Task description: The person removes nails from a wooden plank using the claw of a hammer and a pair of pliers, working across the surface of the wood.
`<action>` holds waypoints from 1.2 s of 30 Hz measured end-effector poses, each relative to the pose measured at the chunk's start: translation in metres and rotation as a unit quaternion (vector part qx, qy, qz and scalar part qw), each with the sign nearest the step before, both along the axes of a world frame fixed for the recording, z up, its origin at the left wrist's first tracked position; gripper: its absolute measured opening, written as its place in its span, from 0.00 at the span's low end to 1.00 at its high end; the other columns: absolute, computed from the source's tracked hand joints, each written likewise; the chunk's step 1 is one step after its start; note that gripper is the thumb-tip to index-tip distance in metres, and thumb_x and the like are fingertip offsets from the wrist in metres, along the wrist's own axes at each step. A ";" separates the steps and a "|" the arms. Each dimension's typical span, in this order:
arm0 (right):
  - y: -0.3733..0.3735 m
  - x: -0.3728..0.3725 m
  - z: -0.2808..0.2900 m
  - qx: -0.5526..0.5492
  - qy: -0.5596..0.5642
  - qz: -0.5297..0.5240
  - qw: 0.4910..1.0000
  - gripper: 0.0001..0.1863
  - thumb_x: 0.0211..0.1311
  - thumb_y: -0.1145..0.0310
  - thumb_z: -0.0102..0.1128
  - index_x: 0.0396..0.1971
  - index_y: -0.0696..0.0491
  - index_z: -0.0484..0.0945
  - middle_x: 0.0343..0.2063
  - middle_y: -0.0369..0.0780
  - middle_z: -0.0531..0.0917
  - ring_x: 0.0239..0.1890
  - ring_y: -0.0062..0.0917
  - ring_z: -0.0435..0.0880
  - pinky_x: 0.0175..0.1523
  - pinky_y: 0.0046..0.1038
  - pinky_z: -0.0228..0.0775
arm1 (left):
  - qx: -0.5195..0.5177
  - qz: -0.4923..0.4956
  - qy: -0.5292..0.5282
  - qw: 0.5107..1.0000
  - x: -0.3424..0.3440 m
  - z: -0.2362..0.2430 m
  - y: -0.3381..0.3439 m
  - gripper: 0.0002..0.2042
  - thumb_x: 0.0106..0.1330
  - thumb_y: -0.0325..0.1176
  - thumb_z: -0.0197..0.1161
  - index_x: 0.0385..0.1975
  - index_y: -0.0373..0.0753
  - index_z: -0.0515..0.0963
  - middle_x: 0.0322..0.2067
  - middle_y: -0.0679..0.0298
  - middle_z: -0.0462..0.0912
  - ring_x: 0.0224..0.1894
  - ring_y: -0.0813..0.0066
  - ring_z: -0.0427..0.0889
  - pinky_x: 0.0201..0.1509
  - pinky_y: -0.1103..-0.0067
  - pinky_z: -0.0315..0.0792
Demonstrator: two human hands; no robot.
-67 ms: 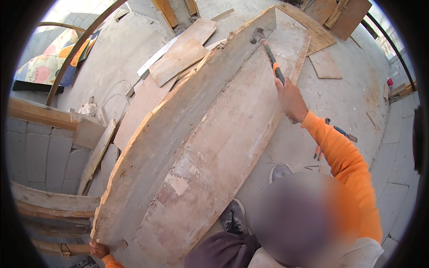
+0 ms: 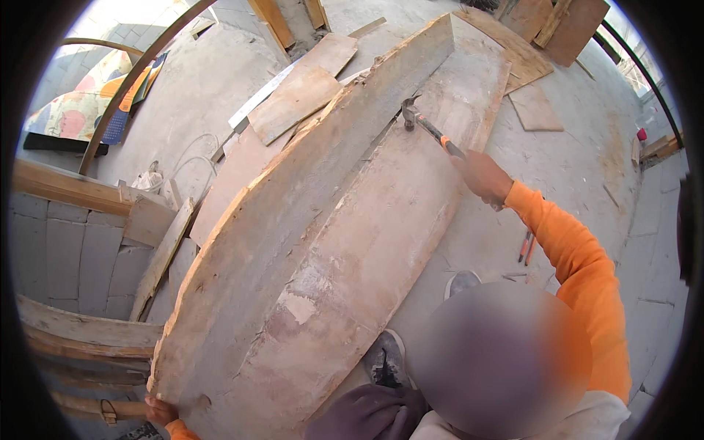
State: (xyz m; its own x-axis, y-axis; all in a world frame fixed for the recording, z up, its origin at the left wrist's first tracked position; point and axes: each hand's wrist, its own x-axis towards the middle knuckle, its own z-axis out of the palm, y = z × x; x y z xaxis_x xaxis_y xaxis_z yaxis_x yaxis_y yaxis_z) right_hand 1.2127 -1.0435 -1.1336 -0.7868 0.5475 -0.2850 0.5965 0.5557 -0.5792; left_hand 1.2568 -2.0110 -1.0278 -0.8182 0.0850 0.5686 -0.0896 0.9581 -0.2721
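My right hand [image 2: 484, 177] is wrapped round the handle of a claw hammer [image 2: 444, 141] with an orange and black grip. The hammer's head is over the far part of a long, wide wooden board [image 2: 381, 213], close to the seam. Along that seam a second board [image 2: 253, 227] stands on edge, with a rough, pale upper rim, and a dark gap shows between the two near the hammer. At the near left end my left hand [image 2: 159, 411] grips the standing board's edge, fingers curled over it.
Loose plywood pieces [image 2: 293, 103] lie beyond the standing board. An orange-handled tool [image 2: 526, 248] lies on the floor right of the boards, partly behind my right arm. Stacked timbers [image 2: 88, 326] are at the left. My shoe [image 2: 386, 359] is beside the long board's near edge.
The hammer has swung down and nearer along the seam, its head turned. My right hand has shifted slightly right and nearer. A gap now shows at the seam; my left hand stays put.
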 end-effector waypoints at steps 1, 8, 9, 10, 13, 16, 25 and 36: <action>-0.005 0.008 0.007 -0.042 -0.083 0.018 0.995 0.27 0.81 0.49 0.44 0.43 0.64 0.71 0.25 0.61 0.82 0.29 0.60 0.82 0.36 0.53 0.74 | 0.030 0.026 -0.013 0.999 0.001 0.010 -0.011 0.25 0.80 0.43 0.39 0.33 0.32 0.79 0.28 0.38 0.81 0.32 0.32 0.79 0.34 0.51 0.69; 0.040 -0.009 0.025 0.144 0.186 -0.026 0.972 0.27 0.80 0.48 0.46 0.41 0.64 0.73 0.24 0.60 0.82 0.29 0.58 0.84 0.34 0.53 0.72 | 0.051 0.024 0.038 0.998 0.004 0.005 -0.014 0.29 0.79 0.49 0.40 0.36 0.28 0.81 0.33 0.36 0.82 0.37 0.31 0.80 0.40 0.49 0.69; 0.049 -0.011 0.028 0.136 0.184 -0.051 0.972 0.28 0.80 0.48 0.46 0.41 0.63 0.73 0.24 0.60 0.82 0.30 0.59 0.83 0.34 0.53 0.72 | 0.066 0.015 0.056 0.996 0.005 0.001 -0.010 0.29 0.79 0.49 0.40 0.35 0.27 0.81 0.33 0.35 0.82 0.37 0.31 0.80 0.41 0.49 0.69; 0.058 -0.014 0.034 0.123 0.186 -0.075 0.972 0.28 0.80 0.48 0.46 0.41 0.63 0.73 0.24 0.61 0.82 0.30 0.60 0.83 0.34 0.53 0.72 | 0.064 0.008 0.063 0.996 0.004 0.004 -0.015 0.27 0.78 0.48 0.42 0.38 0.28 0.81 0.34 0.38 0.83 0.37 0.34 0.81 0.39 0.51 0.70; 0.085 -0.038 0.023 0.149 0.238 -0.113 0.953 0.28 0.79 0.47 0.46 0.40 0.63 0.74 0.25 0.62 0.82 0.31 0.60 0.83 0.35 0.53 0.73 | -0.166 0.006 0.042 0.985 0.010 0.031 -0.056 0.22 0.73 0.46 0.49 0.45 0.32 0.80 0.37 0.46 0.85 0.34 0.43 0.83 0.36 0.56 0.73; 0.108 -0.058 0.005 0.172 0.284 -0.150 0.931 0.28 0.80 0.47 0.44 0.42 0.63 0.74 0.26 0.62 0.83 0.30 0.62 0.84 0.35 0.54 0.74 | -0.331 0.016 0.012 0.944 0.003 0.044 -0.077 0.21 0.70 0.45 0.53 0.50 0.34 0.80 0.39 0.51 0.86 0.32 0.49 0.84 0.33 0.59 0.75; 0.170 -0.118 -0.071 -0.026 -0.097 -0.048 0.994 0.31 0.80 0.48 0.41 0.41 0.67 0.74 0.22 0.52 0.83 0.18 0.40 0.84 0.21 0.40 0.74 | -0.412 0.080 0.024 0.907 0.010 0.071 -0.078 0.25 0.71 0.48 0.53 0.55 0.32 0.78 0.40 0.50 0.85 0.33 0.50 0.85 0.33 0.58 0.77; 0.067 -0.092 -0.042 -0.404 0.339 -0.271 0.805 0.16 0.71 0.64 0.63 0.32 0.61 0.71 0.18 0.36 0.72 0.14 0.22 0.72 0.18 0.31 0.69 | -0.576 0.164 -0.007 0.801 0.050 0.219 -0.062 0.23 0.76 0.43 0.47 0.64 0.37 0.74 0.58 0.48 0.81 0.53 0.47 0.83 0.55 0.55 0.75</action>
State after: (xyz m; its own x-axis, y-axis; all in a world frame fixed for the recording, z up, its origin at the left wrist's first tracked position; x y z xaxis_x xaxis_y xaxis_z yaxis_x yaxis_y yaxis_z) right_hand 1.1206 -0.9766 -1.1755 -0.6187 0.7146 -0.3265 0.0190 -0.4018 -0.9155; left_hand 1.3065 -2.0729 -0.8084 -0.9095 0.3256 0.2583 -0.2746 -0.0044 -0.9615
